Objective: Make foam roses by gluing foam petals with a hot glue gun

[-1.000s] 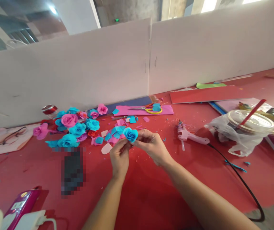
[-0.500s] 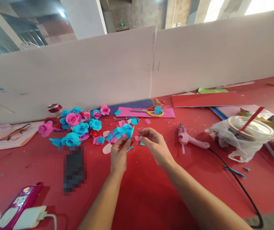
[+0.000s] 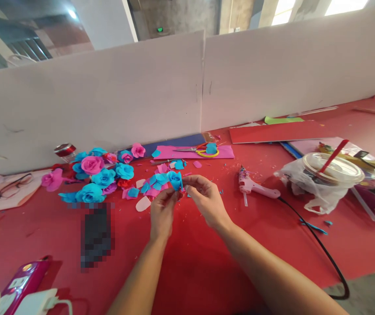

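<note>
A small blue paper rose [image 3: 175, 179] is held up over the red table [image 3: 207, 262]. My left hand [image 3: 161, 214] pinches it from below. My right hand [image 3: 205, 200] has its fingertips closed on the rose's right side. Just behind the rose lie loose blue and pink petal pieces [image 3: 156, 183]. A heap of finished blue and pink roses [image 3: 97, 173] lies to the left of my hands.
A white glue gun [image 3: 255, 187] with a black cord [image 3: 318, 245] lies right of my hands. Scissors [image 3: 203, 151] rest on a pink sheet [image 3: 194, 152]. A lidded cup in a plastic bag [image 3: 328, 177] stands far right. A white partition [image 3: 187, 92] closes the back. A pink device [image 3: 20, 282] lies bottom left.
One second ago both hands held the rose face up. My right hand then let go and drew apart; now it has closed back onto the rose, which is turned sideways.
</note>
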`<state>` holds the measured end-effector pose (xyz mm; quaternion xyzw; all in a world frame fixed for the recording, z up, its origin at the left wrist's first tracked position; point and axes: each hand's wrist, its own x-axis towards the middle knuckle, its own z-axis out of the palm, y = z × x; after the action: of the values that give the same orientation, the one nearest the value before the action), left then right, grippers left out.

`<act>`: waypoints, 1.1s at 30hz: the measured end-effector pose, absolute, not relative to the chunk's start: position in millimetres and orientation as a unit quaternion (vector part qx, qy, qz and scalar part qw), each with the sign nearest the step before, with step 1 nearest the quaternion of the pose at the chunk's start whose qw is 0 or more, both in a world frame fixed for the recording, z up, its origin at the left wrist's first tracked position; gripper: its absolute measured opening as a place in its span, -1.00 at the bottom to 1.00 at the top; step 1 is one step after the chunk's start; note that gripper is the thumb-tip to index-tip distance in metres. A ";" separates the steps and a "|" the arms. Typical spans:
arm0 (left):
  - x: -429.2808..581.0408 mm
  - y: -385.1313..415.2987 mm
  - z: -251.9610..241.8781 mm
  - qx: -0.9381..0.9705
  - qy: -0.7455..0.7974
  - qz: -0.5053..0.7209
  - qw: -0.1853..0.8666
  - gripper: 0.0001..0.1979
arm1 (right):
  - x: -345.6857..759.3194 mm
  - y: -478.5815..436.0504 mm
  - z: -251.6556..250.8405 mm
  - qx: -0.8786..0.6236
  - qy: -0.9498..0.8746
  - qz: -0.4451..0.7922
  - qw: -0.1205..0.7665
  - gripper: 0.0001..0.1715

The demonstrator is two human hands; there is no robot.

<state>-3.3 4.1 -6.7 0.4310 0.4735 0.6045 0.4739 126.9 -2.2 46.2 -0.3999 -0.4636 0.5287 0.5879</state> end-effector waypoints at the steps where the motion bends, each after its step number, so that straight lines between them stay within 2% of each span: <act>1: -3.3 3.9 -6.6 0.434 0.475 0.602 0.473 -0.77 | 127.0 -2.4 46.2 -0.395 -0.467 0.529 0.589 -0.78; 8: -2.4 0.8 -3.9 0.450 0.484 0.592 0.461 -0.74 | 127.4 -1.9 46.5 -0.354 -0.483 0.554 0.579 -0.71; 17: -0.8 1.2 0.8 0.417 0.428 0.598 0.535 -0.82 | 127.1 -3.0 46.2 -0.386 -0.460 0.575 0.556 -0.72; 22: -2.0 1.3 -0.9 0.431 0.455 0.588 0.511 -0.82 | 127.6 -4.6 49.2 -0.381 -0.456 0.593 0.544 -0.71; 30: 3.2 -0.5 8.8 0.398 0.429 0.603 0.542 -0.73 | 126.9 -0.5 42.8 -0.413 -0.455 0.565 0.550 -0.70; 33: 4.3 -1.0 11.8 0.384 0.439 0.583 0.565 -0.76 | 127.0 2.2 36.0 -0.453 -0.455 0.526 0.558 -0.73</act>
<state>4.3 -1.0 11.8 0.3839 0.4391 0.5832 0.5654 127.0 2.2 36.0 -0.4527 -0.4552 0.5255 0.5582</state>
